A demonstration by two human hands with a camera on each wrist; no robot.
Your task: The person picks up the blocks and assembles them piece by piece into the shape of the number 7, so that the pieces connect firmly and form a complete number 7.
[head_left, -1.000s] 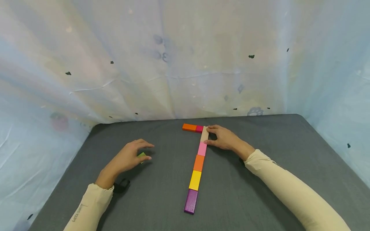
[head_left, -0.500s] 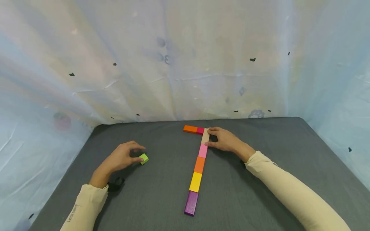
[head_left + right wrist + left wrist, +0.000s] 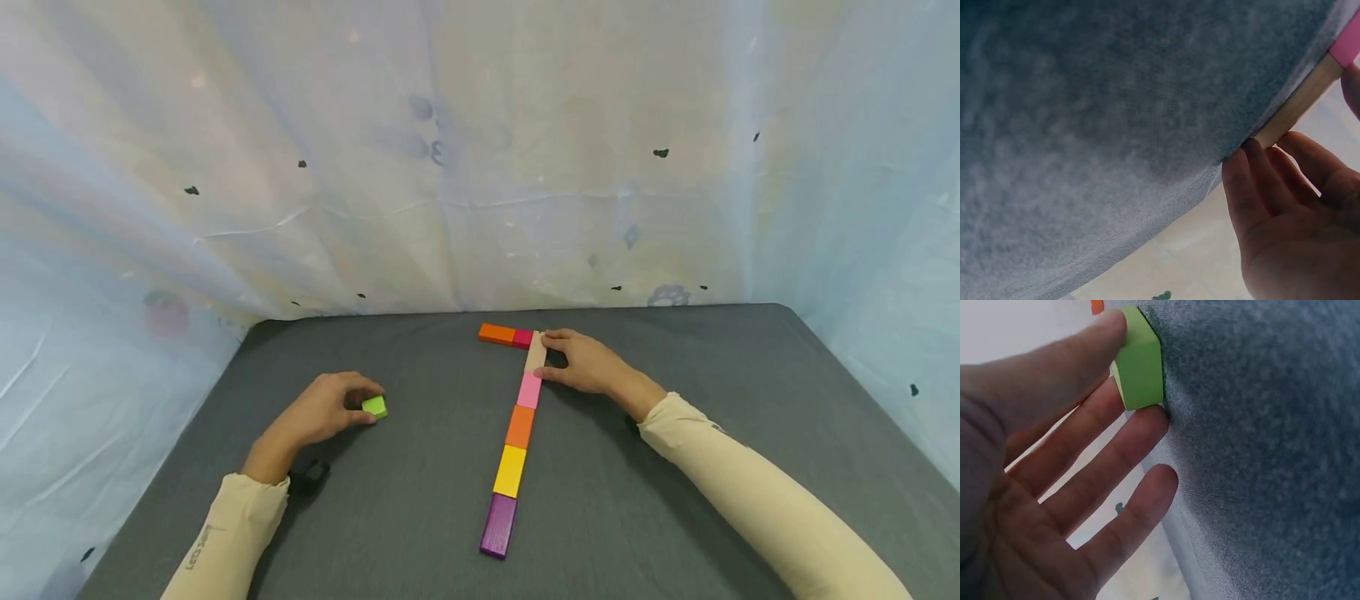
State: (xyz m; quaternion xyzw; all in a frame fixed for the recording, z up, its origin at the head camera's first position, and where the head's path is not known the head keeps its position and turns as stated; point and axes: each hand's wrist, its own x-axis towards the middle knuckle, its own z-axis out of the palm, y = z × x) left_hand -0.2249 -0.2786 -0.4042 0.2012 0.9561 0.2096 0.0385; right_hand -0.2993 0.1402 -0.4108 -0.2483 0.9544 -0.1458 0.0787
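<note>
In the head view, my left hand (image 3: pixel 318 410) pinches a small lime-green block (image 3: pixel 375 407) just off the grey table's left side. The left wrist view has the thumb on one side of this green block (image 3: pixel 1140 369) and fingers on the other; the little finger is spread free. My right hand (image 3: pixel 588 362) rests against a plain wooden block (image 3: pixel 536 353), fingertips by its far end and thumb where it meets a pink block (image 3: pixel 529 390). The right wrist view shows fairly straight fingers touching the wooden block (image 3: pixel 1300 100).
Below the pink block, an orange block (image 3: pixel 520 427), a yellow block (image 3: pixel 510 471) and a purple block (image 3: pixel 498 525) continue the row. At the far end, a red block (image 3: pixel 522 338) and another orange block (image 3: pixel 497 333) turn left. A pale curtain (image 3: pixel 450 167) surrounds the grey table (image 3: pixel 675 500).
The left hand first drew slightly back, uncovering the green block, then closed its thumb and fingers on it. The right hand stays by the wooden block. The view shifts slightly.
</note>
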